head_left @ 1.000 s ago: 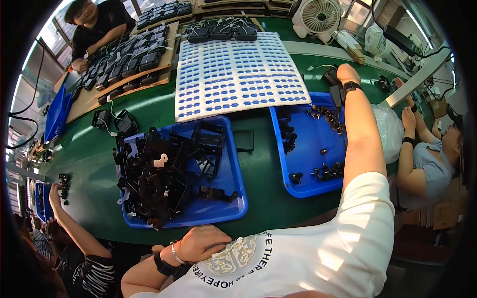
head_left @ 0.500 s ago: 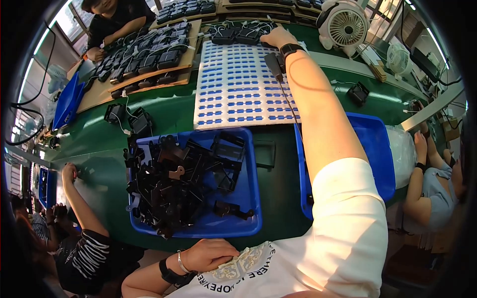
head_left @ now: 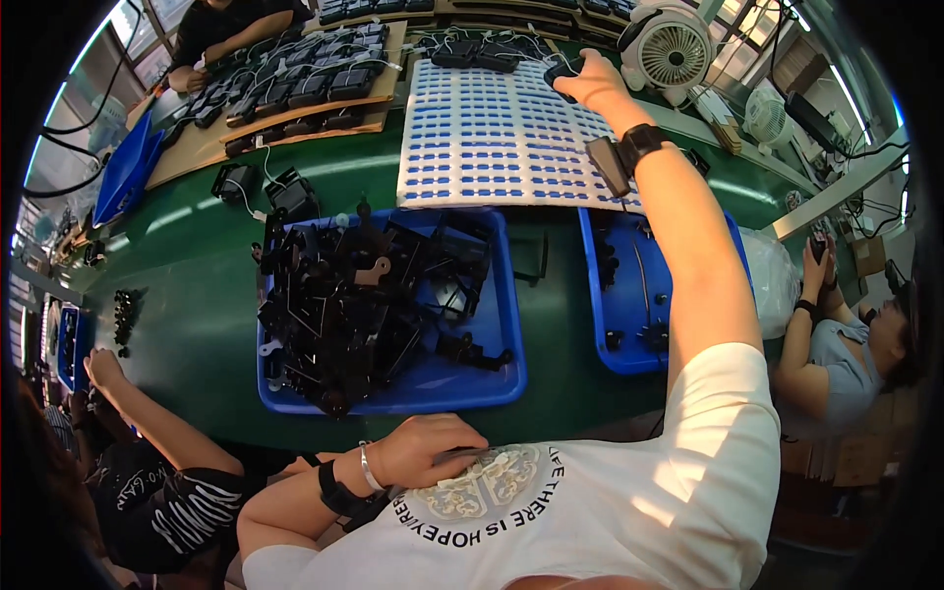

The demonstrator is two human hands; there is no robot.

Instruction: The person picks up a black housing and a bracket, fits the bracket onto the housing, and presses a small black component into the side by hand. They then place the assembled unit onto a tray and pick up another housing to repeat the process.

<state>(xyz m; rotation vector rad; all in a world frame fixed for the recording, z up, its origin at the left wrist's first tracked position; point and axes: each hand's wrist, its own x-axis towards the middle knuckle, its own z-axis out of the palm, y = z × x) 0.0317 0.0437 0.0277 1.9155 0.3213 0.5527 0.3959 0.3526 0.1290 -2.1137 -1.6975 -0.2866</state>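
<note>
My right arm stretches to the far side of the bench. My right hand (head_left: 598, 83) is closed around a black boxy part (head_left: 560, 75) by the far right corner of a white foam sheet (head_left: 433, 193) with rows of blue slots. Beside it lies a row of black boxy units with white cables (head_left: 474, 54). A dark box (head_left: 610, 165) sits on my right wrist strap. My left hand (head_left: 438, 447) rests against my chest with curled fingers; a thin dark edge shows beneath them, its kind unclear. In front lies a blue tray (head_left: 511, 324) heaped with black brackets (head_left: 339, 305).
A second blue tray (head_left: 629, 359) with small black parts stands right, under my arm. Cardboard layers (head_left: 388, 98) bear more cabled units at far left. Fans (head_left: 674, 51) stand at the back right. Co-workers sit left, right and across the bench.
My right hand has moved right from the row of cabled units, and a black boxy part now shows in it. The view has shifted; my left hand stays at my chest.
</note>
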